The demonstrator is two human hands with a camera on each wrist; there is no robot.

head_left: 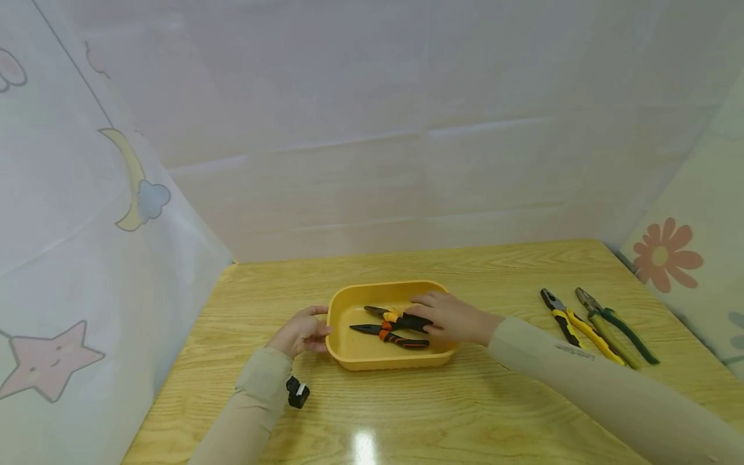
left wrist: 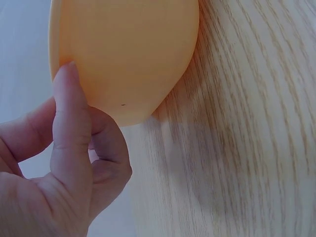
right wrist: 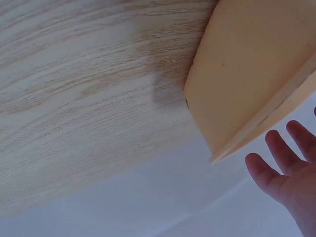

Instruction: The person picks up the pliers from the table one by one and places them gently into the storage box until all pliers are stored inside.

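Note:
A yellow plastic tray [head_left: 395, 364] stands on the wooden table. My left hand [head_left: 303, 331] grips its left end, thumb against the wall [left wrist: 128, 59] and other fingers curled beside it in the left wrist view. Inside lie long-nose pliers with black and orange handles [head_left: 401, 337], jaws pointing left. Behind them are pliers with black and yellow handles [head_left: 392, 316], their handle ends partly covered by my right hand [head_left: 450, 315]. That hand reaches over the tray's right rim. Its fingers [right wrist: 284, 153] look spread and loosely bent in the right wrist view, where the pliers are hidden.
To the right on the table [head_left: 500, 271] lie yellow-and-black pliers [head_left: 588, 329] and green-handled pliers [head_left: 613, 326], side by side. A small black device [head_left: 298, 392] sits by my left wrist. Pale sheets [head_left: 349, 161] hang behind and at both sides of the table.

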